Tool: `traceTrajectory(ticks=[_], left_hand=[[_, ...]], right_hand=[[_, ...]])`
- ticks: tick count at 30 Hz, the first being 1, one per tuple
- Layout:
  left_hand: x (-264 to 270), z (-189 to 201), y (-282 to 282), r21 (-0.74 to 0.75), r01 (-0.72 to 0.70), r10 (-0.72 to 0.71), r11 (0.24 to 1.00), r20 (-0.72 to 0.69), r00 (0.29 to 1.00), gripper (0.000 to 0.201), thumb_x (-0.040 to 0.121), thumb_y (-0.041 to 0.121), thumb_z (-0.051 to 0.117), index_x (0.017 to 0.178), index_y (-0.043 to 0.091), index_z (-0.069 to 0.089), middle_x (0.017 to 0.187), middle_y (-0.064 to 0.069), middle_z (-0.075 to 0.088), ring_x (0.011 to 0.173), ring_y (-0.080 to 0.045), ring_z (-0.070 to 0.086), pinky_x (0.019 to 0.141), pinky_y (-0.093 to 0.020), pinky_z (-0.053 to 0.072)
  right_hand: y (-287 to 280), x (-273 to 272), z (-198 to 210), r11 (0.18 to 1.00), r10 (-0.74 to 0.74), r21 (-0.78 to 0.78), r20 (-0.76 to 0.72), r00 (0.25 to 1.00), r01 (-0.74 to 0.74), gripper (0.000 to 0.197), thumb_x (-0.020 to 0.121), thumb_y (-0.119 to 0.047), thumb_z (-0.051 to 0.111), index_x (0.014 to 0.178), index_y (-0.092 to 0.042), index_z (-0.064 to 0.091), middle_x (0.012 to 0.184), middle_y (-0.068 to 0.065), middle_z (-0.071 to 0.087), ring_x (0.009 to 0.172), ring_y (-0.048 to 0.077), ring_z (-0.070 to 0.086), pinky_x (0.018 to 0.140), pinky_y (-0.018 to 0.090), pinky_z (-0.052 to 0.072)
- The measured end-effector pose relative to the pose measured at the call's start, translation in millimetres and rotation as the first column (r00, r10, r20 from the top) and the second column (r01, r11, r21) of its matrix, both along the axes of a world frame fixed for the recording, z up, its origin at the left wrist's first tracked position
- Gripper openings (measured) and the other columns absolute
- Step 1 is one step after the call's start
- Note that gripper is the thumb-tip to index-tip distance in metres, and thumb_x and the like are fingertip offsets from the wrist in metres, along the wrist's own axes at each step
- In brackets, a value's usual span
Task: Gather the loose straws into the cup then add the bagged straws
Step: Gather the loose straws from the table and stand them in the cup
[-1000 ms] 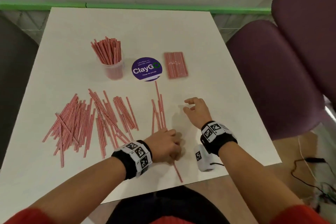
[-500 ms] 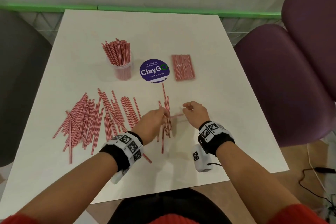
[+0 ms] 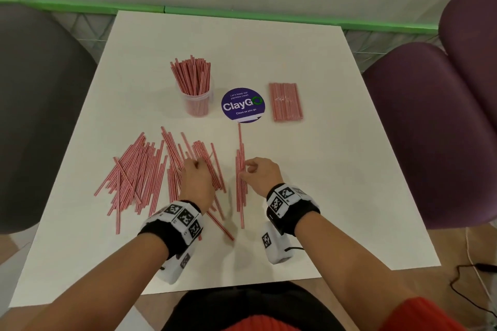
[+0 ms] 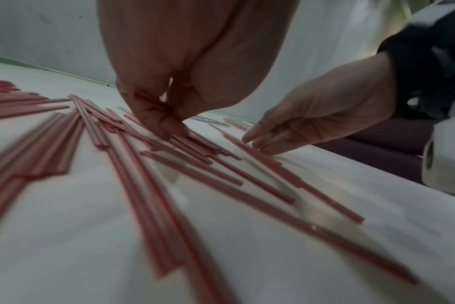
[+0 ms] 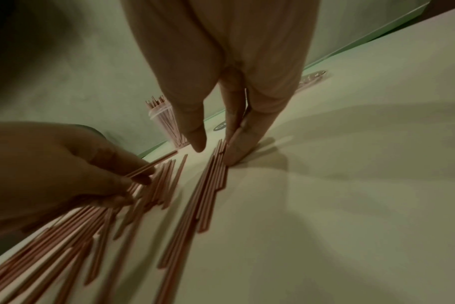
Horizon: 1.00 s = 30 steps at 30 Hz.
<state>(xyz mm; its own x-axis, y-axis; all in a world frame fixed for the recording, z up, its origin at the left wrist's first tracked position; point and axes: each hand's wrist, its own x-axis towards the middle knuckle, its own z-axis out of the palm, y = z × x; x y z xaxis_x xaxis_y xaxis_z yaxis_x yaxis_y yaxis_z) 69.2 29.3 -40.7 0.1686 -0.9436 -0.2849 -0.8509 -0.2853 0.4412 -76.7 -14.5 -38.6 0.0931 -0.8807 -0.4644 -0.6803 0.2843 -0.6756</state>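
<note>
A clear cup [image 3: 197, 105] holding several red-striped straws stands at the table's back middle. The bagged straws [image 3: 286, 101] lie flat to its right. Loose straws [image 3: 134, 169] are spread across the table's left and middle. A small row of straws [image 3: 241, 185] lies apart near the centre. My left hand [image 3: 196, 166] is down on the middle pile and pinches a loose straw [image 5: 153, 165] between its fingertips [image 4: 166, 127]. My right hand [image 3: 246, 170] has straight fingers [image 5: 237, 150] touching the right side of the small row, with the thumb lifted.
A round purple ClayGo sticker [image 3: 242, 105] lies between cup and bag. Purple chairs [image 3: 430, 129] stand to the right and a grey chair [image 3: 35, 115] to the left. A green ledge [image 3: 242, 17] runs behind the white table [image 3: 336, 196]. A cable [image 3: 478, 271] lies on the floor.
My left hand has moved left from the small row onto the middle pile. My right hand has shifted left against the small row, which now lies straighter.
</note>
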Motion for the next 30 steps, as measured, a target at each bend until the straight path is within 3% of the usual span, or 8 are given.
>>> traceTrajectory(ticks=[3,7,10,14,18,20,25,30], left_hand=[[-4.3,-0.1,-5.3,-0.008,0.009,-0.009,1.0,-0.035,0.999,0.047,0.083,-0.01,0.045,0.13,-0.005,0.041,0.131,-0.026,0.038,0.11,-0.035,0.049,0.092,-0.034,0.047],[8.7,-0.5,-10.1,-0.002,-0.141,0.141,0.99,-0.073,0.987,0.036,0.086,-0.007,0.048,0.122,-0.008,0.046,0.126,-0.025,0.043,0.093,-0.024,0.047,0.078,-0.02,0.038],[11.2,0.3,-9.6,-0.005,-0.202,0.202,0.979,-0.045,0.978,0.029,0.087,0.0,0.05,0.115,-0.006,0.049,0.122,-0.028,0.046,0.103,-0.037,0.049,0.084,-0.034,0.04],[5.8,1.3,-11.0,0.024,-0.177,0.179,0.984,-0.084,0.98,0.028,0.091,0.009,0.052,0.116,-0.003,0.051,0.122,-0.024,0.045,0.104,-0.034,0.052,0.086,-0.033,0.043],[15.3,0.1,-11.5,-0.025,-0.298,0.292,0.954,-0.132,0.947,0.049,0.089,0.015,0.057,0.133,0.0,0.042,0.133,-0.022,0.037,0.123,-0.035,0.038,0.104,-0.039,0.035],[21.1,-1.8,-9.9,-0.034,-0.359,0.353,0.933,-0.115,0.928,0.06,0.086,0.018,0.061,0.137,0.0,0.035,0.136,-0.023,0.034,0.127,-0.037,0.031,0.107,-0.043,0.031],[12.6,-8.9,-10.9,-0.014,-0.337,0.331,0.941,-0.15,0.931,0.049,0.083,0.018,0.065,0.125,0.001,0.046,0.126,-0.024,0.042,0.117,-0.038,0.042,0.102,-0.041,0.036],[0.9,-5.0,-15.9,-0.034,-0.277,0.261,0.96,-0.241,0.935,0.044,0.087,0.018,0.059,0.126,0.002,0.047,0.122,-0.022,0.047,0.11,-0.035,0.051,0.093,-0.035,0.041]], right_hand=[[-0.3,-0.1,0.5,1.0,-0.02,-0.002,0.001,1.0,0.02,0.045,0.084,-0.022,0.064,0.126,-0.007,0.056,0.12,0.01,0.063,0.112,0.021,0.058,0.092,0.021,0.04],[-3.2,-2.5,-0.7,0.994,-0.105,0.009,0.032,0.994,0.105,0.046,0.083,-0.019,0.066,0.125,-0.004,0.057,0.104,0.008,0.064,0.097,0.021,0.062,0.099,0.029,0.047],[-2.3,6.4,0.8,0.998,-0.058,0.028,0.045,0.997,0.057,0.044,0.084,-0.019,0.064,0.126,-0.006,0.056,0.114,0.01,0.065,0.108,0.024,0.062,0.101,0.031,0.047],[0.2,24.2,0.0,0.998,-0.037,0.06,0.082,0.996,0.032,0.043,0.086,-0.019,0.061,0.126,-0.008,0.056,0.12,0.01,0.065,0.112,0.022,0.061,0.101,0.026,0.044],[-2.2,26.5,-0.2,0.996,-0.055,0.075,0.09,0.994,0.048,0.043,0.086,-0.018,0.061,0.127,-0.006,0.056,0.121,0.011,0.063,0.111,0.025,0.061,0.102,0.028,0.044],[-4.2,25.3,-1.8,0.995,-0.078,0.076,0.092,0.993,0.071,0.042,0.086,-0.016,0.061,0.126,-0.006,0.056,0.119,0.012,0.064,0.109,0.027,0.062,0.102,0.032,0.046],[-3.4,35.2,0.5,0.995,-0.038,0.098,0.109,0.993,0.027,0.04,0.086,-0.014,0.056,0.126,-0.008,0.057,0.118,0.011,0.065,0.11,0.025,0.062,0.103,0.033,0.046],[-6.6,49.1,-1.4,0.993,-0.057,0.114,0.165,0.985,0.038,0.035,0.085,-0.013,0.055,0.118,-0.006,0.064,0.116,0.016,0.067,0.104,0.024,0.063,0.102,0.041,0.047]])
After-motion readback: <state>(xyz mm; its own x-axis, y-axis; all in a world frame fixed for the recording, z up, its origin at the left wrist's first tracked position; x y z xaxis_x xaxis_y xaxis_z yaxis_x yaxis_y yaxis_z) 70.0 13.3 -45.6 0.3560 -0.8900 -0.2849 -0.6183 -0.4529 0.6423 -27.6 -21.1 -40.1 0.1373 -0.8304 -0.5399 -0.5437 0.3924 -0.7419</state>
